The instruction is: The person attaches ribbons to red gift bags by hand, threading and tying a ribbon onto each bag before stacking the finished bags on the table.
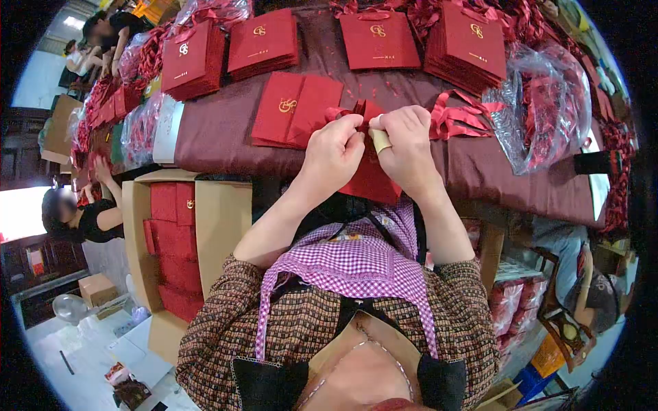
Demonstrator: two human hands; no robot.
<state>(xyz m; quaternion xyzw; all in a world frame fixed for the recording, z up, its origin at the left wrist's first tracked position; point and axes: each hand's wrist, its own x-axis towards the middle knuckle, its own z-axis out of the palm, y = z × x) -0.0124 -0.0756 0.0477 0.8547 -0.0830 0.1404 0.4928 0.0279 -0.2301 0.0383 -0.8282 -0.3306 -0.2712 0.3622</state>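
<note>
Between my two hands is a red paper gift bag (370, 179), hanging at the table's near edge with its top pinched. My left hand (334, 152) is closed on the left side of the bag's top, where some red ribbon shows. My right hand (406, 142) is closed on the right side, close to the left one; a pale yellow band wraps one of its fingers. What the fingertips press on is partly hidden. Flat red bags with a gold logo (296, 109) lie just left of my hands. Loose red ribbons (462, 116) lie to the right.
Several stacks of red bags (264, 42) line the back of the cloth-covered table (226, 140). A clear plastic bag of ribbons (545, 109) sits at right. An open carton (223, 226) of red bags stands at my left. Other people (92, 216) sit or work nearby.
</note>
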